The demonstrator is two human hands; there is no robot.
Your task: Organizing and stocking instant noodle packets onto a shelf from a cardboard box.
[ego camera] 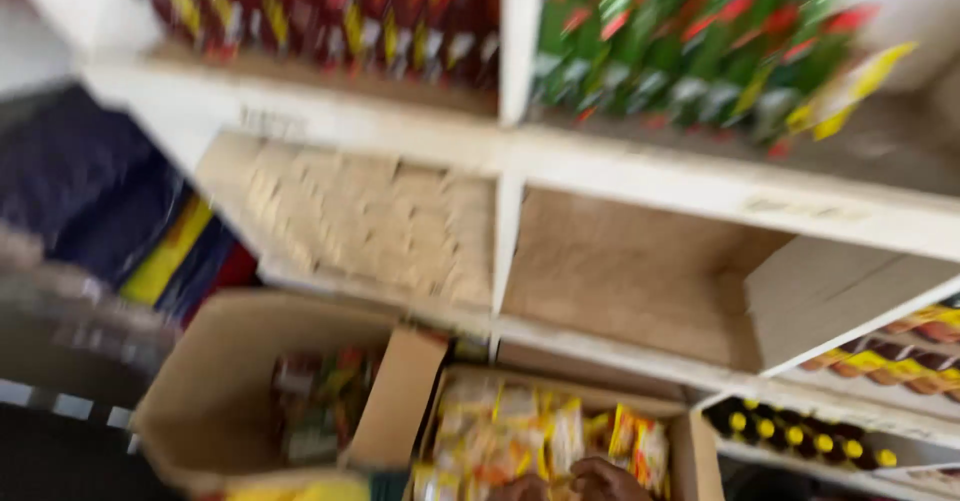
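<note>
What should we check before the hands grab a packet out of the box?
1. Hands at the packets: ok, they touch the yellow packets, though only partly in view.
2. Grip on a packet: cannot tell, blurred.
3. Packet box open: ok.
4. Middle shelf compartment free: ok, nothing in it.
5. Left open carton out of the way: ok, beside the packet box.
6. Sharp view: not ok, picture blurred.

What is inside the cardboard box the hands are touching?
The cardboard box is packed with small yellow-and-orange packets, standing close together. The hands rest on the front ones, at the picture's bottom edge. The packets hide whatever lies beneath them, and blur hides finer detail.
</note>
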